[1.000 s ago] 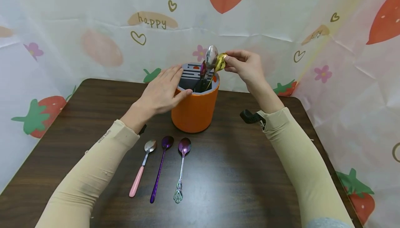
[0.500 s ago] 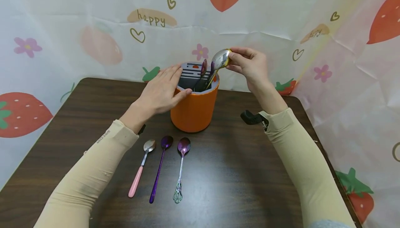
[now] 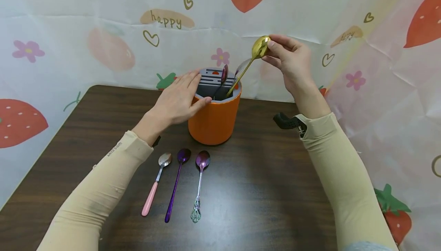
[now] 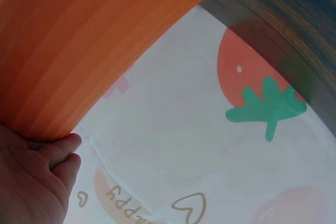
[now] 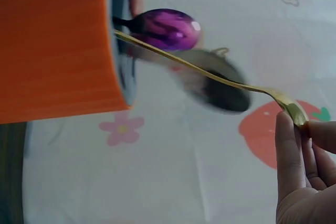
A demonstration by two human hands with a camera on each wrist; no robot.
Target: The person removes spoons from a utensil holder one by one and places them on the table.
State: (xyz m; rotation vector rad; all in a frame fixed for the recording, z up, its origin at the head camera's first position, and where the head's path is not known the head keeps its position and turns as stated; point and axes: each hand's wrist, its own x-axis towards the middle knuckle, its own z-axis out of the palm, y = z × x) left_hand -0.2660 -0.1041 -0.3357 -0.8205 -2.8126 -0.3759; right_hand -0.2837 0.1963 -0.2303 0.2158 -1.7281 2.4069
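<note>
An orange holder [image 3: 214,123] with a slotted grey top stands toward the back of the table. My left hand [image 3: 175,100] rests on its left rim with fingers straight. Up and to the right of it, my right hand [image 3: 291,59] pinches a gold spoon [image 3: 260,47] by the bowl; the slim handle slants down into the holder's opening. In the right wrist view, thumb and fingertips meet on that bowl. A purple spoon [image 5: 170,29] and a silver spoon [image 5: 218,80], blurred there, stick out of the holder, their lower handles hidden inside.
Three spoons lie side by side in front of the holder: a pink-handled one [image 3: 150,199], a dark purple one [image 3: 174,191] and one with an ornate handle [image 3: 199,189]. A strawberry-printed cloth [image 3: 113,56] hangs behind the dark wooden table [image 3: 262,189].
My right hand has moved up and to the right, drawing the gold spoon further out of the holder. The silver spoon has tipped rightward. My left hand stays on the rim.
</note>
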